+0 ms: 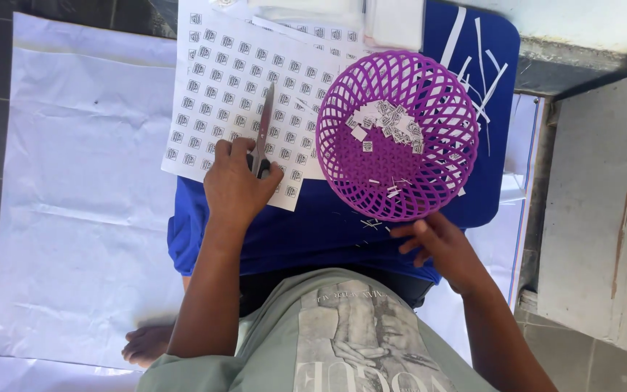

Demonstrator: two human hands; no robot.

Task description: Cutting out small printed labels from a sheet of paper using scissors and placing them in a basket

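My left hand (pixel 237 185) rests on a white sheet of small printed squares (pixel 237 80) and grips the dark handle of a pair of scissors (pixel 263 131). The blades lie flat on the sheet, pointing away from me. A purple lattice basket (pixel 400 181) stands to the right on a blue board (pixel 488 167); it holds several small cut paper squares (pixel 390 127). My right hand (pixel 440 247) hovers at the basket's near rim, fingers loosely spread, with nothing visible in it.
Thin white paper strips (pixel 477 72) lie on the blue board behind the basket. More white sheets (pixel 397 22) sit at the far edge. A large white cloth (pixel 81 218) covers the floor, with my bare foot (pixel 146 345) on it. A grey concrete ledge (pixel 604 203) rises at the right.
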